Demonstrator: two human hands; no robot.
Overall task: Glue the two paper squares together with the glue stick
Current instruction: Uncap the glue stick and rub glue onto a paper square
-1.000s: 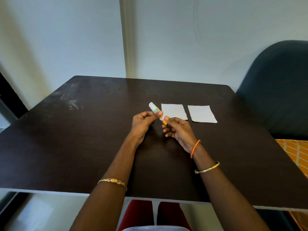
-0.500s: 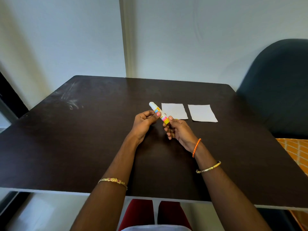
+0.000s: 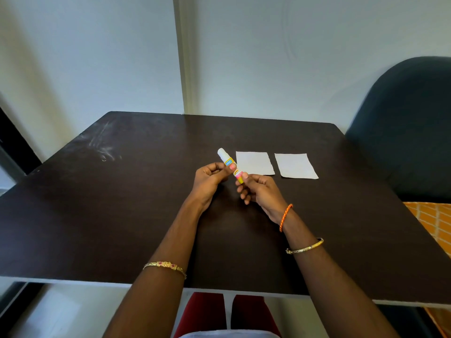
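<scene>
Both hands hold a small glue stick (image 3: 229, 162) with a white cap and a yellow, blue and pink label, tilted up to the left above the dark table (image 3: 122, 215). My left hand (image 3: 210, 181) pinches its middle below the cap. My right hand (image 3: 258, 191) grips its yellow base between thumb and fingers. Two white paper squares lie flat side by side just beyond the hands: the left paper square (image 3: 254, 163) and the right paper square (image 3: 295, 165), with a gap between them.
A dark upholstered chair (image 3: 402, 132) stands at the table's right side. An orange patterned cloth (image 3: 434, 220) shows past the right edge. A white wall rises behind the far edge. Faint scuff marks (image 3: 105, 147) mark the table's far left.
The glue stick stays between both hands. My right hand's fingers have shifted slightly on the base; otherwise almost nothing has moved.
</scene>
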